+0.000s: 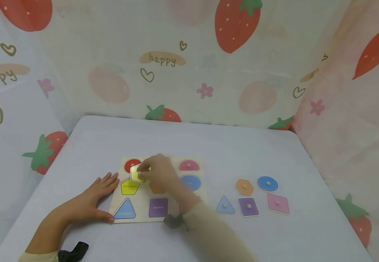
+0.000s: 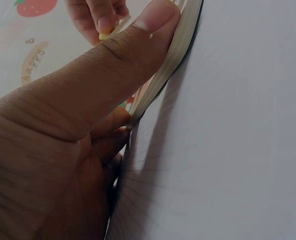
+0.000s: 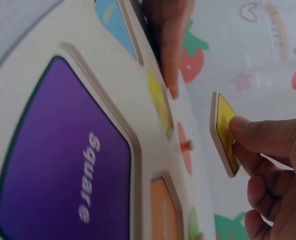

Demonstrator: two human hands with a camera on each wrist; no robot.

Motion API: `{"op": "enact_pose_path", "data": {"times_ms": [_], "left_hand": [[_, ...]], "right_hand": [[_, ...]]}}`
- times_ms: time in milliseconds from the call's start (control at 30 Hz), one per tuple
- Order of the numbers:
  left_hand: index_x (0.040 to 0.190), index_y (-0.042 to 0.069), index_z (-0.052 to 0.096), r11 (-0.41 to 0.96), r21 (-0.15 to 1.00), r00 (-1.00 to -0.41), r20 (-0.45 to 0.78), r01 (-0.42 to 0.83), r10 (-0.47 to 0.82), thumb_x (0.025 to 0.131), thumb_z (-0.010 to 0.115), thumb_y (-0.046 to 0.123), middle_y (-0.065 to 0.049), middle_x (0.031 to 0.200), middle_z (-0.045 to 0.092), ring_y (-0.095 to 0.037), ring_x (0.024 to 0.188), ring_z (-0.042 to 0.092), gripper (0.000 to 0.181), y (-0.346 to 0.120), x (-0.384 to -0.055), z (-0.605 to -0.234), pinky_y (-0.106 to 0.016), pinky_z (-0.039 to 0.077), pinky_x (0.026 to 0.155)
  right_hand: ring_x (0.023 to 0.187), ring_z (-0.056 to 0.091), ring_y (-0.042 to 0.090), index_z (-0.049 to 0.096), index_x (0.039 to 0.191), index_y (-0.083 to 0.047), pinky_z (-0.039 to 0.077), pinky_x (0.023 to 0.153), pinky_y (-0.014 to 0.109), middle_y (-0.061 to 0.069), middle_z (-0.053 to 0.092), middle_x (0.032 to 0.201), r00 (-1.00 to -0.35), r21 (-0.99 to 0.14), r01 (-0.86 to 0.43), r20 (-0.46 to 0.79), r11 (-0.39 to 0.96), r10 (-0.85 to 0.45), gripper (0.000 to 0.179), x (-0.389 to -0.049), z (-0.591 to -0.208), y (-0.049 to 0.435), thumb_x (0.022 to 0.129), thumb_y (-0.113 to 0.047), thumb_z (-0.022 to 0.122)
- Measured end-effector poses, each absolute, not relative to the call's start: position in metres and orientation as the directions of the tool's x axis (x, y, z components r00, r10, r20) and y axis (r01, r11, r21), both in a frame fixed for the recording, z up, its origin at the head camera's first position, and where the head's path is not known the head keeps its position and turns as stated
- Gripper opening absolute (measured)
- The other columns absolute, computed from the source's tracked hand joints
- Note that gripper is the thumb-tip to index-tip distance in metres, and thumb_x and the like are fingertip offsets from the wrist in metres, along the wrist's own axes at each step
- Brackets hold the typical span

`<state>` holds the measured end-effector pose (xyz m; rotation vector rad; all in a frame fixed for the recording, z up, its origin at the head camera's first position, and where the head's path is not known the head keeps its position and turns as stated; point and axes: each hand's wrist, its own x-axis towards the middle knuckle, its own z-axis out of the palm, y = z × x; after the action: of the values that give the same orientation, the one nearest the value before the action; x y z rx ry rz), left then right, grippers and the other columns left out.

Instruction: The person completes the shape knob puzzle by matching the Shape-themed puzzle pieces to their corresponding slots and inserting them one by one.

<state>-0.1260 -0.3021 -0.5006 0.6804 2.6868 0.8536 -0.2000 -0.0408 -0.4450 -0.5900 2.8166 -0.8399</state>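
My right hand (image 1: 161,174) pinches a yellow pentagon puzzle piece (image 3: 223,132) between thumb and finger. The piece is tilted and apart from the wooden shape board (image 1: 142,211), near the yellow pentagon recess (image 1: 129,187). My left hand (image 1: 86,203) lies along the board's left edge with its fingers spread. Its thumb (image 2: 138,40) touches the edge near the front corner. Set in the board are a red round piece (image 1: 131,165) and a pink half-round piece (image 1: 189,165). The right hand and forearm hide part of the board's middle and right side.
Loose knobbed pieces lie on the white table (image 1: 258,240) right of the board: an orange hexagon (image 1: 244,187), a blue oval (image 1: 267,184), a blue triangle (image 1: 224,206), a purple square (image 1: 248,207) and a pink parallelogram (image 1: 278,204). Strawberry-print curtains (image 1: 176,83) surround the table.
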Motion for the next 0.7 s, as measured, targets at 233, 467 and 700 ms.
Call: {"op": "enact_pose_path", "data": {"times_ms": [233, 467, 700], "left_hand": [[0.16, 0.002, 0.031, 0.706, 0.59, -0.849, -0.062, 0.393, 0.524, 0.066, 0.083, 0.069, -0.018, 0.17, 0.019, -0.043, 0.158, 0.006, 0.127, -0.302, -0.127, -0.501, -0.01, -0.015, 0.117], [0.159, 0.003, 0.033, 0.712, 0.589, -0.855, -0.067, 0.383, 0.515, 0.065, 0.084, 0.068, -0.017, 0.17, 0.019, -0.041, 0.158, 0.006, 0.126, -0.301, -0.126, -0.496, -0.009, -0.014, 0.117], [0.16, 0.005, 0.033, 0.726, 0.593, -0.865, -0.096, 0.348, 0.493, 0.064, 0.085, 0.068, -0.015, 0.171, 0.018, -0.04, 0.158, 0.004, 0.126, -0.3, -0.124, -0.498, -0.017, -0.015, 0.121]], "right_hand": [[0.088, 0.056, 0.001, 0.082, 0.101, -0.028, 0.048, 0.086, 0.02, -0.022, 0.072, 0.085, -0.884, -0.542, -0.399, 0.012, 0.74, -0.468, 0.011, -0.199, -0.458, -0.057, 0.09, -0.029, 0.08], [0.084, 0.055, 0.0, 0.082, 0.099, -0.031, 0.046, 0.089, 0.023, -0.024, 0.071, 0.081, -0.894, -0.496, -0.384, -0.012, 0.779, -0.449, 0.01, -0.195, -0.464, -0.067, 0.09, -0.034, 0.08], [0.087, 0.053, 0.001, 0.081, 0.096, -0.036, 0.049, 0.084, 0.027, -0.027, 0.066, 0.081, -0.907, -0.498, -0.314, -0.094, 0.808, -0.41, 0.008, -0.19, -0.474, -0.071, 0.089, -0.037, 0.081]]}}
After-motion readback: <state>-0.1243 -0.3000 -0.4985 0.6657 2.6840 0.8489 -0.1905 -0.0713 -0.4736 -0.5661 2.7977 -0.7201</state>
